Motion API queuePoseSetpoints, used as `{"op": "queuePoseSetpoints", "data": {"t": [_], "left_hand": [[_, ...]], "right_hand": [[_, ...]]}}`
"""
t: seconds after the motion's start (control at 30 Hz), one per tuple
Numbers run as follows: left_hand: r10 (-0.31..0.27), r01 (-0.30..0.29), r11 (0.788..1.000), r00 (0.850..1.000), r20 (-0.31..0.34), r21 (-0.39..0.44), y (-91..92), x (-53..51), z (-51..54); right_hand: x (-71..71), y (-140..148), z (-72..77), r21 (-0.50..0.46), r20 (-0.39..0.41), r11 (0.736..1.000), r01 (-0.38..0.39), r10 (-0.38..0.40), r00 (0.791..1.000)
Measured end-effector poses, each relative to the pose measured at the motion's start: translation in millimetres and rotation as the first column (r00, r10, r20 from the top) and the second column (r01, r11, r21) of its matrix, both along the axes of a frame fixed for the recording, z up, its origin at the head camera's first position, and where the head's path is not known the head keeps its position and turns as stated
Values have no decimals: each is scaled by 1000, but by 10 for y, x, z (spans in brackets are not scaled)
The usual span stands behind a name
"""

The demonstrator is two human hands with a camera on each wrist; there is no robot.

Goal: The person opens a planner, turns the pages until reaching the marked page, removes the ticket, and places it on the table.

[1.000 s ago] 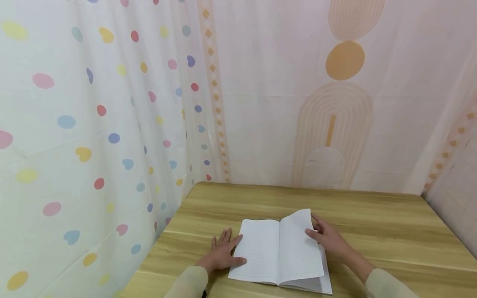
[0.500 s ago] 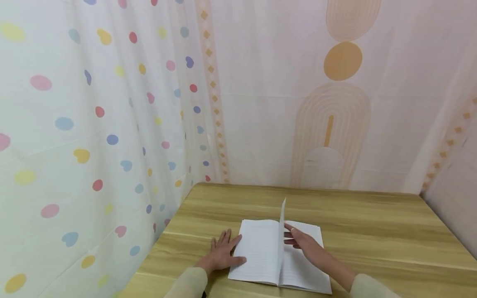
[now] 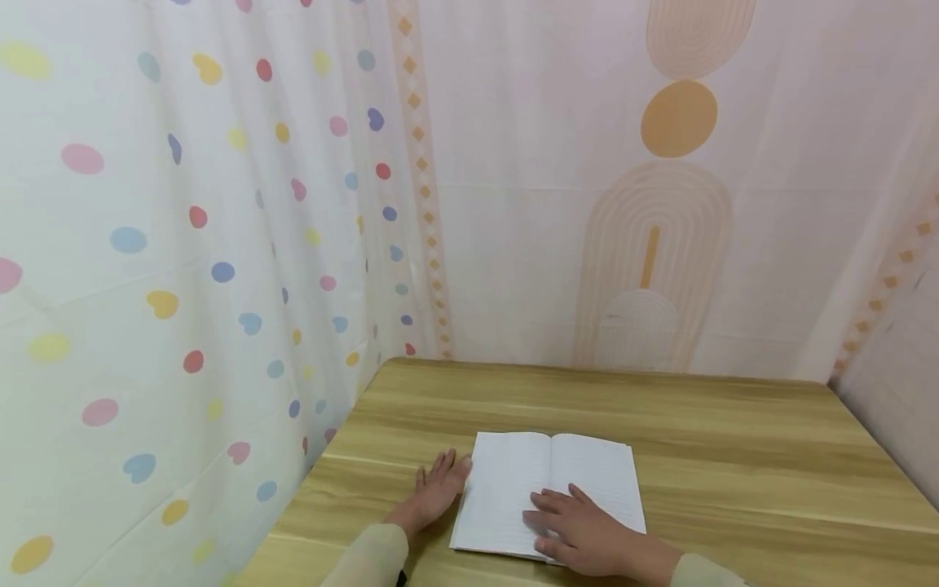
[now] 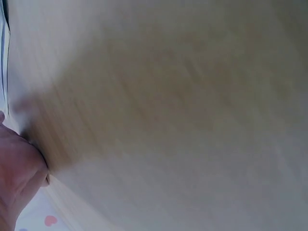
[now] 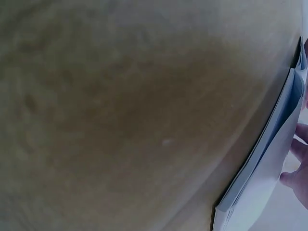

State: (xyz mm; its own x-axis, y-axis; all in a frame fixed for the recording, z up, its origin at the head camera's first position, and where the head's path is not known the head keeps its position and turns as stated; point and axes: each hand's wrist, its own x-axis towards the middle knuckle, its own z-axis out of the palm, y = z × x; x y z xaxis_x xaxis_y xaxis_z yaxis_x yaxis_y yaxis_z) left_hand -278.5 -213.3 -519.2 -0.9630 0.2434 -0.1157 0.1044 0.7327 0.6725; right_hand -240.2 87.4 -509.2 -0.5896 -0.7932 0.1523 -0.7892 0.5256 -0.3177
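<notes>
The person wears plain, pale cream sleeves [image 3: 371, 557].

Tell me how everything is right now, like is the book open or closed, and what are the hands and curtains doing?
Notebook: open, lying on the table.
Left hand: at the notebook's left edge, holding nothing.
Right hand: fingers spread over the notebook, holding nothing.
Table: bearing the notebook.
Dotted curtain: hanging in folds.
Back curtain: hanging, softly creased.
</notes>
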Motion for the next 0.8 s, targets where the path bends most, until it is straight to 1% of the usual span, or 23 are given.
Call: {"op": "queuePoseSetpoints", "data": {"t": [0.07, 0.13, 0.17, 0.23, 0.27, 0.4, 0.43, 0.5, 0.6, 0.67, 0.7, 0.8], "left_hand": [[-29, 28, 997, 1000, -10, -71, 1, 2, 16], [-67, 64, 986, 998, -18, -151, -5, 4, 25], [-85, 81, 983, 996, -19, -167, -11, 10, 32], [-108, 104, 980, 994, -18, -169, -27, 22, 49], [-115, 111, 979, 993, -13, -169, -33, 26, 51], [-131, 130, 979, 991, 1, -154, -46, 40, 60], [-131, 130, 980, 991, 3, -148, -47, 42, 58], [-131, 130, 979, 991, 7, -154, -46, 43, 52], [-129, 129, 981, 992, 5, -146, -45, 43, 49], [-130, 129, 980, 992, 2, -151, -46, 39, 52], [-130, 130, 980, 991, 8, -153, -48, 36, 49], [-131, 132, 980, 991, 13, -152, -51, 31, 38]], "right_hand": [[-2, 5, 15, -13, -5, 1000, 5, -5, 1000], [-14, 18, 28, -29, -11, 999, 14, -15, 1000], [-25, 30, 30, -42, -10, 999, 18, -19, 1000], [-53, 63, 30, -70, -15, 997, 32, -34, 999], [-68, 82, 33, -85, -4, 995, 42, -43, 999], [-120, 178, 28, -128, -4, 987, 95, -97, 995], [-131, 201, 26, -143, -12, 984, 106, -109, 994], [-155, 252, 6, -164, -59, 978, 130, -141, 988], [-180, 335, -3, -198, -80, 965, 171, -189, 979], [-206, 394, -6, -207, -65, 955, 215, -233, 970], [-217, 426, 4, -210, -27, 947, 243, -254, 967], [-277, 523, -11, -187, 25, 926, 327, -329, 944]]}}
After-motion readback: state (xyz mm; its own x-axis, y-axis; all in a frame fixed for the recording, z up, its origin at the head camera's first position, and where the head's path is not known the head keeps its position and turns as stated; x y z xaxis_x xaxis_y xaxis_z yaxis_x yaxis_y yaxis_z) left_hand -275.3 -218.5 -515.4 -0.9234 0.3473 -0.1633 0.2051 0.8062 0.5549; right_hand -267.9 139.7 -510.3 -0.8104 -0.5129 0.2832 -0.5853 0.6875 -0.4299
